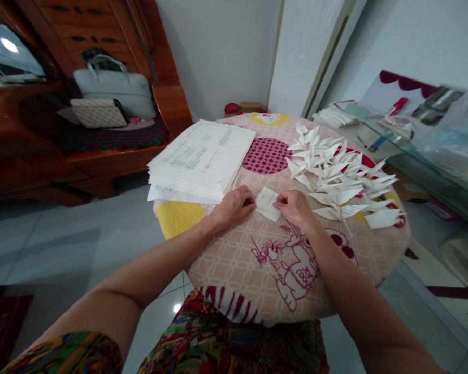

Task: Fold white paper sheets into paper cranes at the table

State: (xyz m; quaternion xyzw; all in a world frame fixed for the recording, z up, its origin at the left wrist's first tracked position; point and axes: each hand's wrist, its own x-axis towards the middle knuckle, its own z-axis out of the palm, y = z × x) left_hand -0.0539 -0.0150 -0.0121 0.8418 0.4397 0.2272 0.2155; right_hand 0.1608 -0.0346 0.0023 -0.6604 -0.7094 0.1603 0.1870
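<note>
A small folded piece of paper (268, 203) with faint print lies on the patterned cloth of the round table (234, 259), between my two hands. My left hand (237, 204) pinches its left edge with the fingers closed. On the right edge, the thumb and fingers of my right hand (295, 206) are closed as well. Right of my hands spreads a pile of folded white paper cranes (331, 166) with pointed wings. Beyond my left hand sits a thick stack of printed sheets (205, 156), its lower sheets slightly fanned.
A wooden bench (113, 161) at the left holds a grey handbag (117, 88) and a quilted pouch (97, 112). At the right, a glass-topped table (398, 148) carries papers, pens and a plastic bag (452, 135), close to the round table's edge.
</note>
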